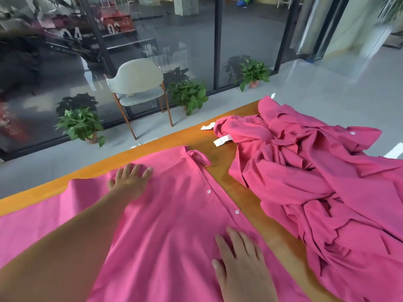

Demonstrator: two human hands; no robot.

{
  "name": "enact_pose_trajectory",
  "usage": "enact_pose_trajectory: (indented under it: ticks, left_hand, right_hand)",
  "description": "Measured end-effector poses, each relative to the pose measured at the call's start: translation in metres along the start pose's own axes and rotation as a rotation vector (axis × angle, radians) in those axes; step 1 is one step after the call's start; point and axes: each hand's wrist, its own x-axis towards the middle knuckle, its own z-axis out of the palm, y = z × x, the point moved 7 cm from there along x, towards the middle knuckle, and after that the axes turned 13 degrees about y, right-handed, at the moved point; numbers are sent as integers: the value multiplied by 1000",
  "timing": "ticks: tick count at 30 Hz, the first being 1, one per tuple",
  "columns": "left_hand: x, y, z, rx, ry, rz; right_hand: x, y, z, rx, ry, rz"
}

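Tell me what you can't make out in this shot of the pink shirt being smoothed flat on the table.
1. Head view: the lower part of the pink shirt, cut off by the bottom edge.
2. Fabric beneath the left hand and right hand, covered by them.
3. How many garments the crumpled pile holds; its folds overlap.
4. Print on the white tags, too small.

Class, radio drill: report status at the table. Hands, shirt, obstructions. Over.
Left hand flat on spread pink shirt near shoulder. Right hand flat beside button strip. Crumpled pink pile lies apart, rightward, on orange table.
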Motion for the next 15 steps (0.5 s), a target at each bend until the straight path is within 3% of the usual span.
enact_pose_trajectory:
  ticks: [3, 6, 10, 15]
  left_hand:
    - [7, 29, -22, 43, 150, 48]
    - [7, 89, -45, -187, 308, 259]
    - [12, 144, -32, -273, 155, 269]
    - [20, 178, -17, 39, 66, 406]
  right_hand:
    - [6, 9, -11, 84, 135, 42]
    - [15, 26, -33, 40, 224, 168]
    - [26, 44, -47, -11, 169, 300]
    - [27, 52, -40, -44, 4, 343]
